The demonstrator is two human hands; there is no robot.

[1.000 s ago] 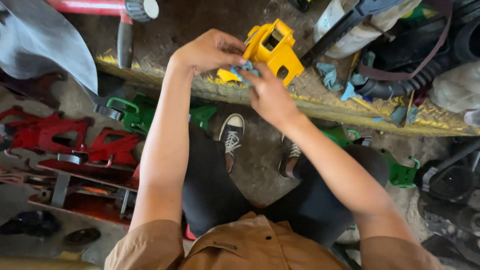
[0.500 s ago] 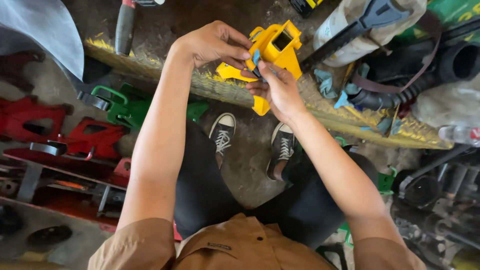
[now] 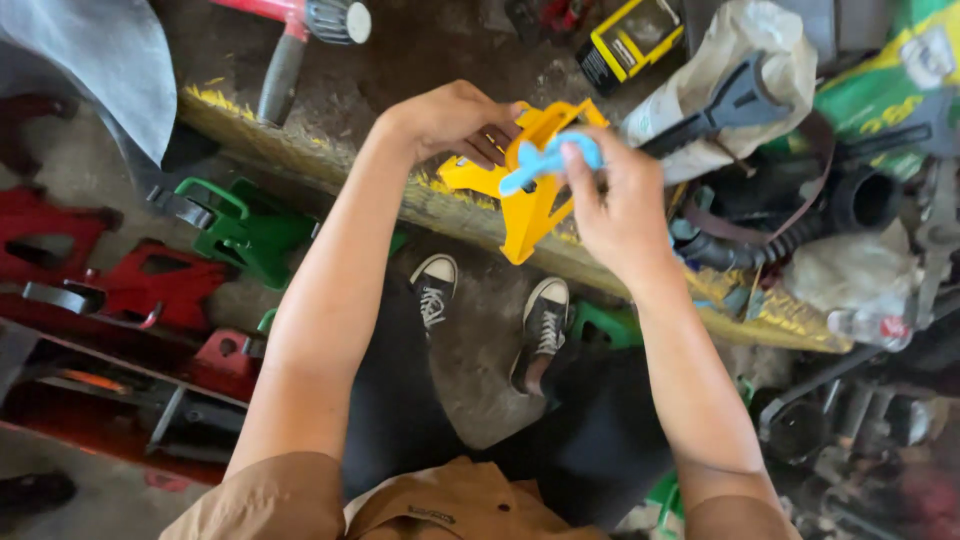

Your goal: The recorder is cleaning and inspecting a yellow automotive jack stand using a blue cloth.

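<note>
The left hand (image 3: pixel 455 122) grips the yellow metal stand (image 3: pixel 528 205) by its upper edge, holding it in the air above the shoes (image 3: pixel 490 310). The right hand (image 3: pixel 620 205) pinches a light blue piece (image 3: pixel 545 162) against the stand's front face. A green stand (image 3: pixel 245 230) lies on the floor to the left.

Two hands (image 3: pixel 455 120), one yellow stand (image 3: pixel 530 205), one blue piece (image 3: pixel 548 160) — two black shoes (image 3: pixel 435 290).
</note>
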